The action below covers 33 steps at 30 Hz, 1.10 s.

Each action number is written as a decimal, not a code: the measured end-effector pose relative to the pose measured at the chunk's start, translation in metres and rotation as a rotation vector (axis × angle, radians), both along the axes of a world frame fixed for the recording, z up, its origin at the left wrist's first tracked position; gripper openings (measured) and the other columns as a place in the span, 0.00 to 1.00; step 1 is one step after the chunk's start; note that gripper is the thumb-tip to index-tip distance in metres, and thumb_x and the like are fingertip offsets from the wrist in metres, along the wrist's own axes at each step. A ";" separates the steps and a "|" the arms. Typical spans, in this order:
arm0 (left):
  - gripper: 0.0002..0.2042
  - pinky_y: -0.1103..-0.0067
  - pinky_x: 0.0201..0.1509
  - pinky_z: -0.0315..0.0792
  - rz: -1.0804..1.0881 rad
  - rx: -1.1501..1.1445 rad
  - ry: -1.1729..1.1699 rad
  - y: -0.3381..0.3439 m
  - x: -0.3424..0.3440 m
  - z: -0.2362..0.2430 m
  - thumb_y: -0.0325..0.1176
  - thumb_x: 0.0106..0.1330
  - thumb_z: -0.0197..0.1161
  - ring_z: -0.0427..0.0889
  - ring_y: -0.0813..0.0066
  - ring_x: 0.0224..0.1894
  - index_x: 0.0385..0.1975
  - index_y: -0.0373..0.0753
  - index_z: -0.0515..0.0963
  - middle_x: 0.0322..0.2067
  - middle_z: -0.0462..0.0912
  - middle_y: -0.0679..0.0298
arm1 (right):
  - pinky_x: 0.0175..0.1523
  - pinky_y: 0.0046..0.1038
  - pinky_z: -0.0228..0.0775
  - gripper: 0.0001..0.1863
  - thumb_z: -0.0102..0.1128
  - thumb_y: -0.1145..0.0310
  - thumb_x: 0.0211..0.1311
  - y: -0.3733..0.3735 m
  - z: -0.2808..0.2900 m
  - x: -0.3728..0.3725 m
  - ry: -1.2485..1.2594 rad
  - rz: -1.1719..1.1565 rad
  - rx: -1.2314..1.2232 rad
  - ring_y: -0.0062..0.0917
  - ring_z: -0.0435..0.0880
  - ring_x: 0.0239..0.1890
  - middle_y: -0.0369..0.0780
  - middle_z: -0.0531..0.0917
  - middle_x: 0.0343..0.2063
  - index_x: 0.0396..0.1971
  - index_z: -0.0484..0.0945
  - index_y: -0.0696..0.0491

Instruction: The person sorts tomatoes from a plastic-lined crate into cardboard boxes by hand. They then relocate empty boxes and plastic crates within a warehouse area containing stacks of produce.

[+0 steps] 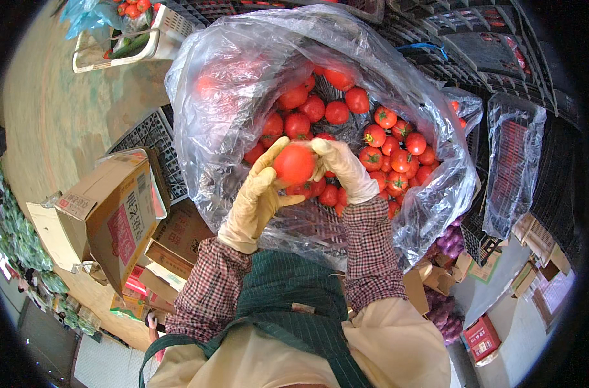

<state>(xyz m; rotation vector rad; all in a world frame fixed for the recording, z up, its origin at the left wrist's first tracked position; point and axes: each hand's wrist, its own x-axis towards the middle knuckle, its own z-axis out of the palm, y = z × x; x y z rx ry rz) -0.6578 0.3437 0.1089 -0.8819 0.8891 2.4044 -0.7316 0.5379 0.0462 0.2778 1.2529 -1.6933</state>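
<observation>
A red tomato (293, 164) is held up in front of me, slightly blurred. My left hand (261, 200), in a cream glove, cups it from the left with fingers and thumb around it. Gloved alike, my right hand (343, 169) has its fingertips against the tomato's right side. Below both hands lies a crate lined with a clear plastic bag (430, 77). Inside, larger tomatoes (312, 108) lie loosely on the left and middle. Smaller tomatoes with green stem ends (400, 161) are heaped to the right. The hands hide part of the crate's contents.
Opened cardboard boxes (117, 220) stand at the left beside a black crate (146, 145). A white basket (153, 44) with vegetables is at the far left. Black crates (485, 48) are stacked at the far right. A plastic-covered crate (515, 161) stands right. Purple net sacks (444, 317) lie lower right.
</observation>
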 end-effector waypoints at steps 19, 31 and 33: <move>0.43 0.73 0.41 0.79 -0.077 0.214 0.040 -0.023 0.015 0.005 0.36 0.54 0.63 0.81 0.61 0.45 0.70 0.45 0.46 0.63 0.61 0.50 | 0.20 0.19 0.68 0.40 0.44 0.33 0.60 -0.023 0.007 -0.009 -0.195 -0.223 -0.413 0.22 0.79 0.22 0.39 0.82 0.27 0.49 0.74 0.60; 0.45 0.61 0.33 0.83 -0.124 0.714 -0.130 -0.012 0.029 -0.008 0.36 0.54 0.65 0.75 0.39 0.52 0.70 0.49 0.43 0.57 0.64 0.39 | 0.59 0.41 0.62 0.35 0.69 0.62 0.46 -0.021 -0.101 -0.082 1.083 0.266 1.235 0.44 0.71 0.53 0.51 0.71 0.53 0.59 0.69 0.43; 0.44 0.60 0.33 0.83 -0.096 0.702 -0.111 -0.012 0.035 -0.008 0.40 0.56 0.65 0.74 0.39 0.53 0.70 0.48 0.43 0.57 0.64 0.39 | 0.52 0.38 0.70 0.35 0.69 0.62 0.47 -0.018 -0.109 -0.091 1.251 0.337 1.288 0.40 0.76 0.47 0.49 0.75 0.49 0.59 0.68 0.45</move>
